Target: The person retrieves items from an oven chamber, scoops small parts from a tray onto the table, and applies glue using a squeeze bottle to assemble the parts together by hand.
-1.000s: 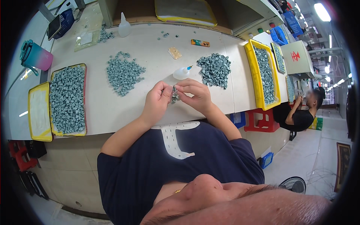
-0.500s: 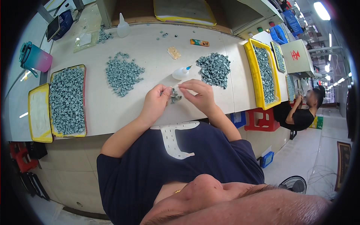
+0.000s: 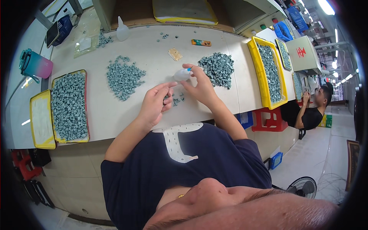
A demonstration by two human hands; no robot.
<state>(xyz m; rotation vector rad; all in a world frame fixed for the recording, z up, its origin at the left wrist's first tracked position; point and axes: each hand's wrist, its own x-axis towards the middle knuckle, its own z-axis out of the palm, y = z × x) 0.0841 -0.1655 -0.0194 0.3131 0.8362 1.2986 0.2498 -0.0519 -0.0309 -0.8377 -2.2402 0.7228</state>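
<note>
My right hand [image 3: 201, 84] has its thumb and fingers round a small white squeeze bottle [image 3: 180, 75] with a blue tip, which lies tilted on the table. My left hand [image 3: 155, 101] is closed beside it, with a fingertip stretched toward the bottle. A speck of grey-green shows among the left fingers, but what they hold is mostly hidden. A few small grey-green pieces [image 3: 177, 100] lie on the table between my hands. Larger heaps of such pieces spread beyond: a paler heap [image 3: 124, 78] to the left and a darker heap [image 3: 217, 69] to the right.
A yellow-rimmed tray of pieces [image 3: 69, 107] stands at the left, a yellow crate of pieces [image 3: 284, 90] at the right. Farther back are a white nozzle bottle [image 3: 122, 31], an orange-green tube [image 3: 201, 43] and a tan card [image 3: 175, 54]. A co-worker [image 3: 308, 111] sits far right.
My right hand has moved away from the left and onto the squeeze bottle. My left hand has closed and turned slightly; small pieces now show on the table between the hands.
</note>
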